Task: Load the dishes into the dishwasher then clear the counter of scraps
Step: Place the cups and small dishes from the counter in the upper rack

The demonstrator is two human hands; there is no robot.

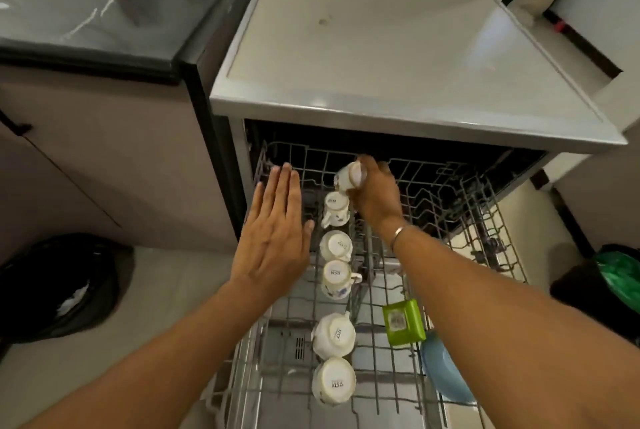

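The dishwasher's upper wire rack (450,200) is pulled out below me. Several white floral cups (335,337) stand upside down in a row down its left side. My right hand (375,194) grips another white cup (349,176), tilted on its side, at the far end of that row. Flat above the rack's left edge is my left hand (277,231), fingers straight and together, holding nothing. A green lidded box (403,321) and a blue dish (441,369) sit in the rack beside my right forearm.
The dishwasher's grey top (398,58) spreads out behind the rack. A dark glossy counter (104,13) with some items lies at the upper left. A black bin bag (59,286) sits on the floor at left, a green bag (620,272) at right.
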